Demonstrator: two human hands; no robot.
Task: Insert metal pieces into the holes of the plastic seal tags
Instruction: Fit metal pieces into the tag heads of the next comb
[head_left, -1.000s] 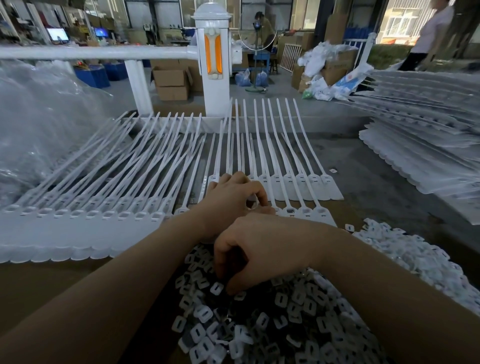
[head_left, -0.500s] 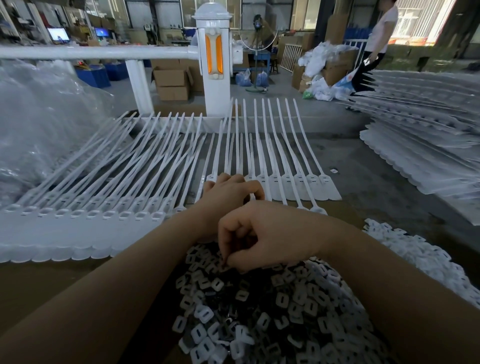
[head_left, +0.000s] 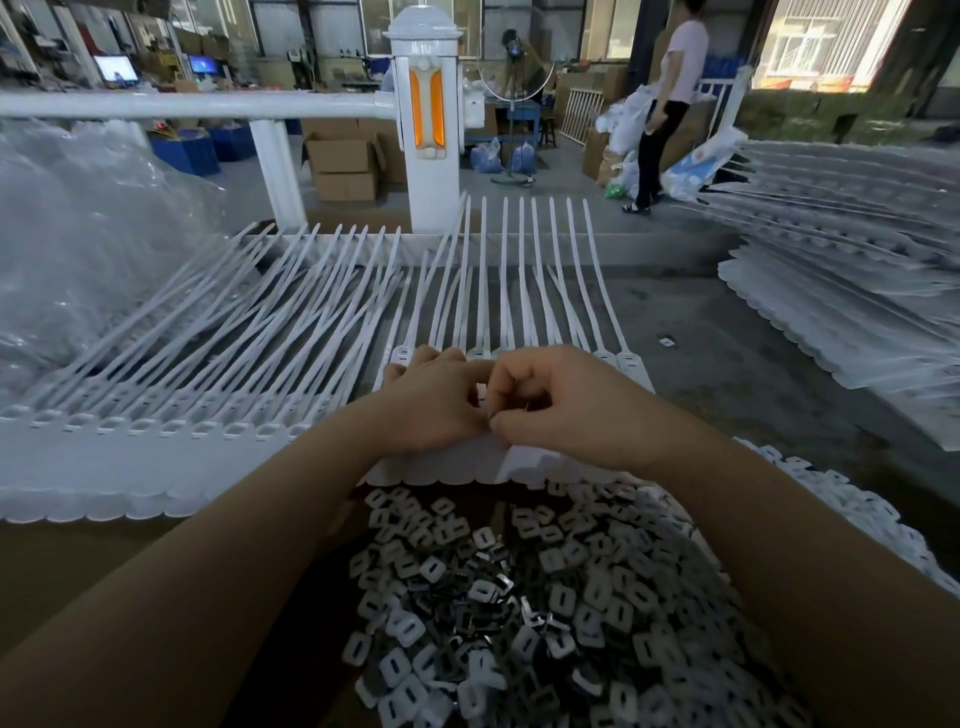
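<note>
Here, both hands are meeting over the row of white plastic seal tags (head_left: 436, 470) lying on the table (head_left: 78, 561). The left hand (head_left: 434, 402) is pressing down on the tag heads, fingers curled. The right hand (head_left: 563, 405) is pinching thumb and forefinger together at a tag hole; what they are gripping is too small to tell. A heap of metal pieces (head_left: 493, 597) is lying just below the tags.
</note>
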